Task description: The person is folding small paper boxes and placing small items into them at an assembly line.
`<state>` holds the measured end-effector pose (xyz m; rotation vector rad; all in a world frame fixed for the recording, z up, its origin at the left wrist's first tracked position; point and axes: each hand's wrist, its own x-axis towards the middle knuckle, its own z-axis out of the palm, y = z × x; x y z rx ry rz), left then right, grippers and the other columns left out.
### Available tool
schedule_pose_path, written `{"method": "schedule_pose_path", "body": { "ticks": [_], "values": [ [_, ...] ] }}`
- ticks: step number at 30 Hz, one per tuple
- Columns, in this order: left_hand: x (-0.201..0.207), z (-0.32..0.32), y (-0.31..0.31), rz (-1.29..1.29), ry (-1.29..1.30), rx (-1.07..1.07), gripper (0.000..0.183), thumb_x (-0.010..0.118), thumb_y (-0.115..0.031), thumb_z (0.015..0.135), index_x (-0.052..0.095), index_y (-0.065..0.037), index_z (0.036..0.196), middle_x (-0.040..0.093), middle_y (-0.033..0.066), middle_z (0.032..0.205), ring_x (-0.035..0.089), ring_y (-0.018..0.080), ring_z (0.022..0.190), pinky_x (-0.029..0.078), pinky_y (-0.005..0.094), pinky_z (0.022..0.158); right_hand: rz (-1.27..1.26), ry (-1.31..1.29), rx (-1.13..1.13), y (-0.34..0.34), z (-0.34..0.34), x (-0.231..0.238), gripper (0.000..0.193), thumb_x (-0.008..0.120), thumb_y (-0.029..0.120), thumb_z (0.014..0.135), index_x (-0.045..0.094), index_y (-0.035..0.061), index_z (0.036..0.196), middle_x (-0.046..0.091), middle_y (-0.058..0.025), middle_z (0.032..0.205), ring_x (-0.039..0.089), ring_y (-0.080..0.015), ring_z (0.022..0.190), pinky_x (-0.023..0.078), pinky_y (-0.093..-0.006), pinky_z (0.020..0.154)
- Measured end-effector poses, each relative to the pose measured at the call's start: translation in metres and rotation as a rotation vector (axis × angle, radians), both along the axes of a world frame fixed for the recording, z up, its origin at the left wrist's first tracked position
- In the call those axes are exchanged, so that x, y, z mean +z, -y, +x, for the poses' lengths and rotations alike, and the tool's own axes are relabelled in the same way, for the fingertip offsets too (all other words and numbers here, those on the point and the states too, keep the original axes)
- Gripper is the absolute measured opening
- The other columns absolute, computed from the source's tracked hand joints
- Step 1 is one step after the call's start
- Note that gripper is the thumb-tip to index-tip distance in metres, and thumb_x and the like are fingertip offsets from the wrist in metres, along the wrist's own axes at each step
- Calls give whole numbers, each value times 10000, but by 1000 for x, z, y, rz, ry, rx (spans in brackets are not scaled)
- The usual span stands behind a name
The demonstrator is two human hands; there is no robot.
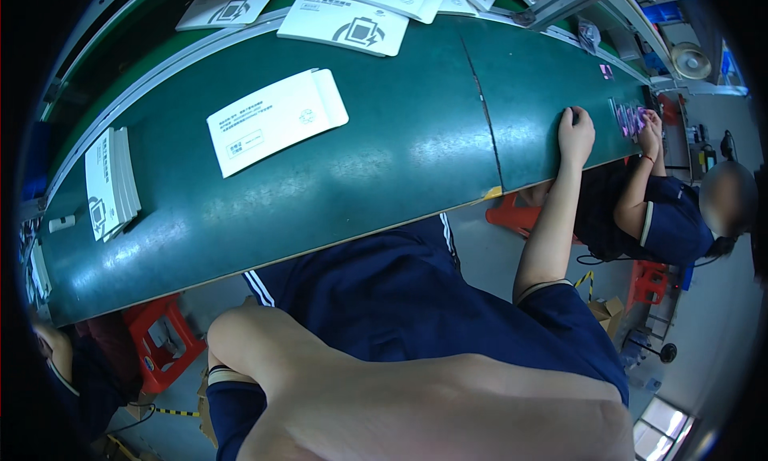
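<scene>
Right hand (577, 138) rests, curled closed, on the green worktop (384, 117).
White carton (272, 123) lies well leftward; left hand unseen, its state I can't tell.

Dark lettering (248, 115) marks the white packets (280, 133); battery signs (360, 33) stand on those near the tabletop's (392, 117) far and left edges.
</scene>
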<state>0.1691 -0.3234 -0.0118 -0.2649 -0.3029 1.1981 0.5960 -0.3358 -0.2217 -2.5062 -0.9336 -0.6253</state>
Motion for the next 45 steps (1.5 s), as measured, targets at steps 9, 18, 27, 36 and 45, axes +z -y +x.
{"method": "schedule_pose_path", "body": {
  "ticks": [9, 18, 27, 36, 45],
  "values": [
    [57, 42, -27, -513, 160, 955, 243, 722, 30, 666, 510, -89, 660, 506, -12, 747, 504, 132, 602, 353, 159, 542, -17, -43, -27, -10, -9, 4, 333, 568, 298, 907, 676, 38, 1084, 665, -165, 1130, 603, -349, 1073, 478, -429, 931],
    [26, 4, 19, -401, 113, 542, 164, 703, 18, 692, 559, -54, 726, 486, -4, 703, 487, 100, 587, 332, 120, 599, -15, -53, -33, -10, -8, 5, 338, 567, 305, 904, 682, 41, 1080, 664, -166, 1136, 604, -350, 1076, 477, -435, 932],
    [-3, -10, -13, 289, 211, -744, 247, 676, -138, 571, 550, 8, 726, 545, 70, 694, 499, 195, 515, 337, 225, 451, -12, -27, -44, -5, -6, 1, 327, 575, 298, 897, 685, 38, 1061, 669, -159, 1132, 615, -344, 1064, 488, -434, 920],
    [-11, 2, -51, 888, 134, -684, 232, 654, -34, 725, 588, 129, 877, 599, 173, 720, 584, 197, 512, 448, 258, 447, -2, -42, -60, -10, -14, 3, 322, 568, 305, 893, 691, 53, 1051, 668, -143, 1141, 596, -336, 1096, 474, -441, 941],
    [1, 16, -33, 1136, 193, -610, 237, 727, 18, 807, 598, 149, 956, 626, 247, 812, 647, 245, 658, 554, 294, 589, 37, -43, -41, -5, -9, -1, 317, 576, 307, 889, 688, 63, 1057, 662, -134, 1157, 581, -337, 1113, 464, -442, 952]
  ]
}}
